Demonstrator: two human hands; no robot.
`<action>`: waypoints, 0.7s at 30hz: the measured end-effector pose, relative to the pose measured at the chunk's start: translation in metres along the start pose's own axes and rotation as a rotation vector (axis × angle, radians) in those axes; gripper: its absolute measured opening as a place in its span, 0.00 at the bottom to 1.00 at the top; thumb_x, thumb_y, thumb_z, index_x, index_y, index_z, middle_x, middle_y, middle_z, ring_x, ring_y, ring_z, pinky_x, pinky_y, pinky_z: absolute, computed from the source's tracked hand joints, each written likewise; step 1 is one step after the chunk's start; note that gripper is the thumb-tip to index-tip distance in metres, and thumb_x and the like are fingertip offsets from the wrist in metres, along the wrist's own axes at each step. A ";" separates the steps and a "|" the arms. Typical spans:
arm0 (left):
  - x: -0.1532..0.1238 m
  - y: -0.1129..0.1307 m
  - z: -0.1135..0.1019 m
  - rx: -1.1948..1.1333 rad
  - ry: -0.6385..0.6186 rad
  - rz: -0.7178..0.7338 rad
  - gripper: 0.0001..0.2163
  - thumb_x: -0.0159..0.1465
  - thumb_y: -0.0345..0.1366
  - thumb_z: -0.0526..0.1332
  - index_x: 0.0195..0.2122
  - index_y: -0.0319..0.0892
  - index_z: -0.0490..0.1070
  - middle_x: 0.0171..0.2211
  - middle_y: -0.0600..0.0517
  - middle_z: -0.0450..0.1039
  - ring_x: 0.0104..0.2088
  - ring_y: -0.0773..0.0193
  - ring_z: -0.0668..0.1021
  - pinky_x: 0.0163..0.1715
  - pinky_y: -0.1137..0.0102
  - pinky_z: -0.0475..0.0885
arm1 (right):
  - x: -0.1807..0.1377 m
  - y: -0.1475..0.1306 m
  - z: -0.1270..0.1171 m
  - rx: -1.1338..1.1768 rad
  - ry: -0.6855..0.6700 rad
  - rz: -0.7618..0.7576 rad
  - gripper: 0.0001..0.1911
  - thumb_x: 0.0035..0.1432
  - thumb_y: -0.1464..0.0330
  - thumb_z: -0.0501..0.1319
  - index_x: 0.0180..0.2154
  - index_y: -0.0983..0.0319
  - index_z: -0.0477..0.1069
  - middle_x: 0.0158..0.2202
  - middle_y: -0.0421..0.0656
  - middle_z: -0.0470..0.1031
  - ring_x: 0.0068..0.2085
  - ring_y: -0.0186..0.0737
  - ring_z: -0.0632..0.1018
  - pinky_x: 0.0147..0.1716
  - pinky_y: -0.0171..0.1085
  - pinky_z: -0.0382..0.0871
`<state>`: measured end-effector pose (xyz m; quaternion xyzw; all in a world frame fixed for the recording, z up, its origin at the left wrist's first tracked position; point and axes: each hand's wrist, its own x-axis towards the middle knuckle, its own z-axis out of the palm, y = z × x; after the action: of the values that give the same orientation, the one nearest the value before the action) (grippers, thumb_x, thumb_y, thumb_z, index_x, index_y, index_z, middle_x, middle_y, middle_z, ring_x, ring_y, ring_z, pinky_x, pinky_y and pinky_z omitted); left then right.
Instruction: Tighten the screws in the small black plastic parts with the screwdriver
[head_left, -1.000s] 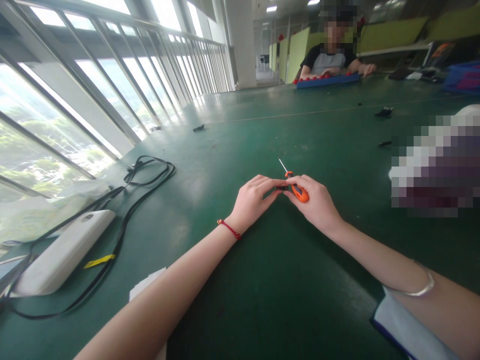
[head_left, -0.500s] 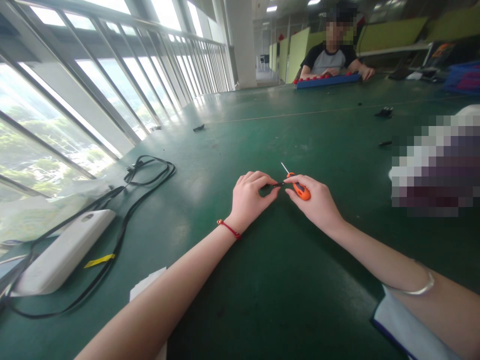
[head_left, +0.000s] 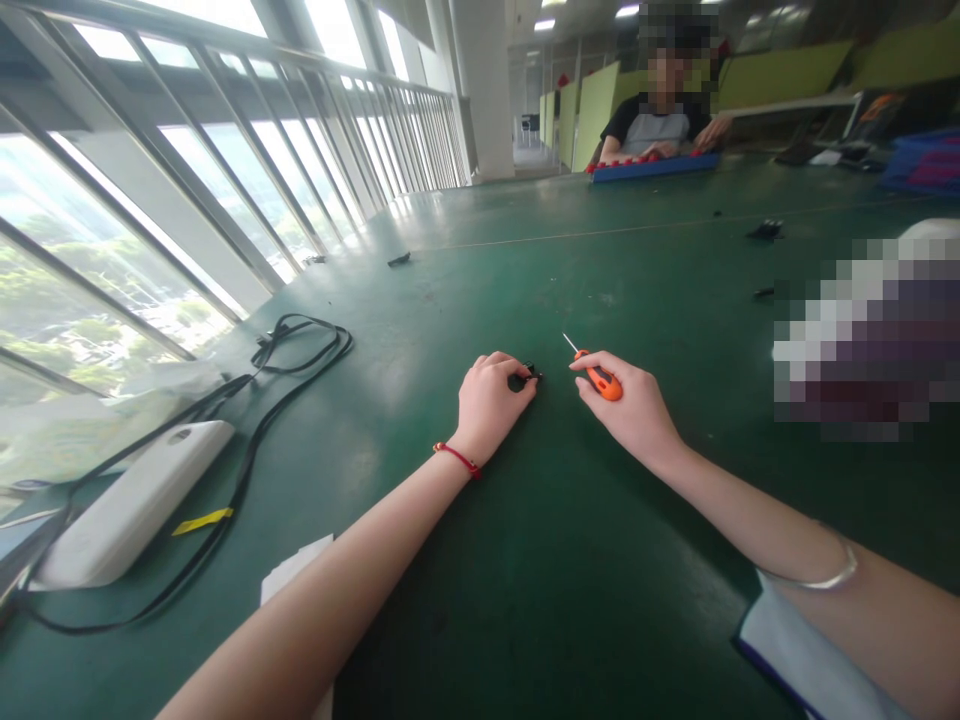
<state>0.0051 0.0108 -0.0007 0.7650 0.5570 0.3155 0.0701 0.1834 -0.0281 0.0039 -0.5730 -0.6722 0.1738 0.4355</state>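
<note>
My left hand (head_left: 491, 395), with a red cord bracelet at the wrist, pinches a small black part (head_left: 532, 374) just above the green table. The fingers cover much of that part, and its exact kind cannot be made out. To its right, my right hand (head_left: 626, 400) is closed on an orange and black screwdriver (head_left: 604, 384). The metal shaft points up and away to the left, its tip apart from the black part. A gap of bare table lies between the two hands.
On the left lie a white power strip (head_left: 142, 500), looped black cable (head_left: 300, 345) and a yellow tag (head_left: 202, 521). Small black pieces (head_left: 399, 259) (head_left: 765, 230) are scattered farther off. A person (head_left: 664, 125) sits across the table behind a blue tray (head_left: 652, 170) with red pieces.
My left hand has drawn a little to the left with the black part, away from my right fingers. My right hand stays nearly in place with the screwdriver. The person opposite has raised a hand.
</note>
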 end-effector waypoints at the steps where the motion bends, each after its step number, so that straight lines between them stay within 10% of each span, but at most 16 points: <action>1: 0.003 -0.001 -0.004 -0.023 0.019 -0.023 0.06 0.58 0.36 0.62 0.31 0.43 0.78 0.38 0.51 0.78 0.41 0.59 0.76 0.43 0.66 0.71 | 0.000 0.000 0.000 0.004 -0.005 0.005 0.09 0.54 0.67 0.58 0.37 0.60 0.75 0.37 0.43 0.78 0.34 0.41 0.76 0.32 0.37 0.65; 12: -0.001 -0.093 -0.119 0.310 0.259 -0.316 0.14 0.57 0.44 0.60 0.36 0.41 0.79 0.40 0.48 0.78 0.41 0.55 0.78 0.43 0.66 0.71 | -0.001 -0.001 0.002 0.076 -0.061 0.044 0.08 0.53 0.68 0.59 0.36 0.59 0.75 0.39 0.41 0.79 0.36 0.40 0.77 0.36 0.37 0.66; 21: -0.043 -0.148 -0.154 0.499 0.199 -0.688 0.18 0.55 0.49 0.61 0.41 0.45 0.79 0.41 0.47 0.78 0.45 0.49 0.76 0.37 0.65 0.69 | -0.002 -0.001 0.002 0.075 -0.090 0.025 0.09 0.53 0.67 0.59 0.36 0.60 0.75 0.38 0.42 0.78 0.33 0.39 0.76 0.34 0.36 0.67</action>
<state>-0.2085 -0.0112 0.0357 0.4944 0.8426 0.2017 -0.0698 0.1807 -0.0301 0.0025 -0.5562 -0.6771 0.2298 0.4236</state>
